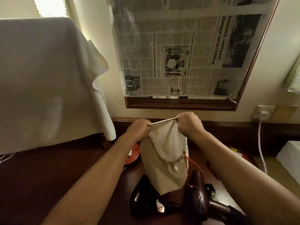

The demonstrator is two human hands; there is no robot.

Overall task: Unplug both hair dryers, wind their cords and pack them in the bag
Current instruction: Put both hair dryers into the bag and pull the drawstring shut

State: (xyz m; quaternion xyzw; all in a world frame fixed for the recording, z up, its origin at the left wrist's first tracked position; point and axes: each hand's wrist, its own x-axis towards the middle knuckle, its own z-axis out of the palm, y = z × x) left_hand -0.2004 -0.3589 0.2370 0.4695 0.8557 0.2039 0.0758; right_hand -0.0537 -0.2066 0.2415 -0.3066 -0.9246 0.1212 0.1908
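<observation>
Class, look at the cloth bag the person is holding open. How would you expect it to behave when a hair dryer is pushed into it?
The bag looks floppy: its cloth sags and creases below the left hand and right hand, so the mouth would probably collapse if released. It seems light, hanging from a pinch. The hair dryer would likely bulge its thin sides.

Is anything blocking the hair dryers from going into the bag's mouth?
Nothing visible. Both hands, left hand and right hand, hold the cloth bag open; both hair dryers lie on the desk just before it.
</observation>
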